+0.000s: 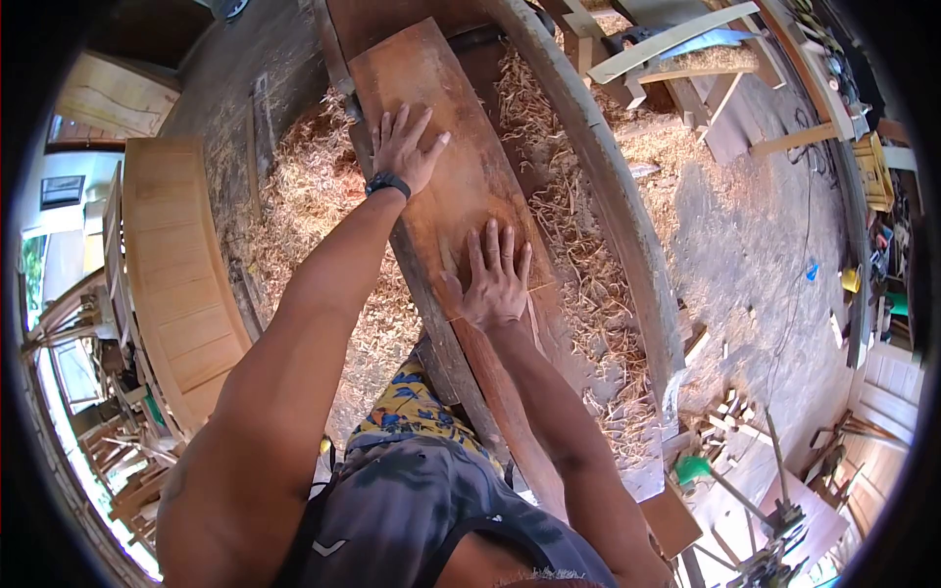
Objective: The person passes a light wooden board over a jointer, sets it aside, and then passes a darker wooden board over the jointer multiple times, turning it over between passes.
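Note:
A wide reddish-brown wooden board point(470, 181) lies lengthwise in front of me on a bench. My left hand point(404, 152), with a dark watch on its wrist, rests on the board's upper part, fingers spread. Lower down, near a crosswise line on the wood, my right hand point(495, 284) lies palm down with its fingers stretched out. Neither hand grips anything. Below that line, a redder length of wood point(490, 367) runs toward my body.
Curled wood shavings point(588, 304) fill the gap between the board and a long bench beam point(608, 167). More shavings cover the floor at left, near a panelled door point(186, 265). Offcuts point(730, 416) lie at lower right, and a wooden frame point(676, 78) stands at upper right.

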Tool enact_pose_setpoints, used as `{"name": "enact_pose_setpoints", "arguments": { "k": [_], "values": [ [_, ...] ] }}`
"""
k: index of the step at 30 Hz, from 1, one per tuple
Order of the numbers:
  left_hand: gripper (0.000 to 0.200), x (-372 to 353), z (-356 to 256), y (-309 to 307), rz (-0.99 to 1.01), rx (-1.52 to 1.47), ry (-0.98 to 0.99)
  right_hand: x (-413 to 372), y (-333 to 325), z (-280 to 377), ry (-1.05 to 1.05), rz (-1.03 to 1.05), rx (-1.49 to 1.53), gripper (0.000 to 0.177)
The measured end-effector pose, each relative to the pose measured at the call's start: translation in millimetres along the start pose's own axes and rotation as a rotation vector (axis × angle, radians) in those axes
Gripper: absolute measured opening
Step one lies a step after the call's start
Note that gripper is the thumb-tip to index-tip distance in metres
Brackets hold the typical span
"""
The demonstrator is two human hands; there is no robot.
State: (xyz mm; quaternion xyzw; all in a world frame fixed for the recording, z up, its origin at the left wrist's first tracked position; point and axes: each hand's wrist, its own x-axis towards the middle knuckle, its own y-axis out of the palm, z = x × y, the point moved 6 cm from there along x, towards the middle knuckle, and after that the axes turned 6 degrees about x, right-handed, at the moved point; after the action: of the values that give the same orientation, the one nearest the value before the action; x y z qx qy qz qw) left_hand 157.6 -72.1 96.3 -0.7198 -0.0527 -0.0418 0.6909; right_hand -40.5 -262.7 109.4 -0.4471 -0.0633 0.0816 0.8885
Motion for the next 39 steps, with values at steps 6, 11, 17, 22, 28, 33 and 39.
{"name": "enact_pose_setpoints", "arguments": {
  "k": [6, 11, 17, 22, 28, 33, 39],
  "values": [
    [0.071, 8, 8, 6, 0.023, 0.032, 0.017, 9, 4, 2, 0.002, 0.0, 0.012, 0.075],
    [0.071, 19, 14, 9, -0.014, 0.026, 0.013, 17, 7, 4, -0.011, -0.032, 0.04, 0.073],
    [0.071, 28, 20, 12, 0.007, 0.061, 0.011, 28, 9, 6, -0.017, -0.009, 0.011, 0.074],
    [0.071, 37, 25, 15, -0.007, 0.046, 0.014, 36, 13, 8, -0.015, -0.012, 0.011, 0.075],
    [0.07, 46, 32, 16, -0.03, 0.019, 0.017, 46, 19, 12, -0.023, -0.006, 0.017, 0.074],
    [0.071, 55, 37, 12, -0.044, 0.004, 0.013, 57, 21, 17, -0.044, -0.03, 0.001, 0.074],
    [0.07, 65, 41, 10, -0.02, 0.04, -0.005, 70, 23, 24, -0.053, -0.041, -0.032, 0.076]
  ]
}}
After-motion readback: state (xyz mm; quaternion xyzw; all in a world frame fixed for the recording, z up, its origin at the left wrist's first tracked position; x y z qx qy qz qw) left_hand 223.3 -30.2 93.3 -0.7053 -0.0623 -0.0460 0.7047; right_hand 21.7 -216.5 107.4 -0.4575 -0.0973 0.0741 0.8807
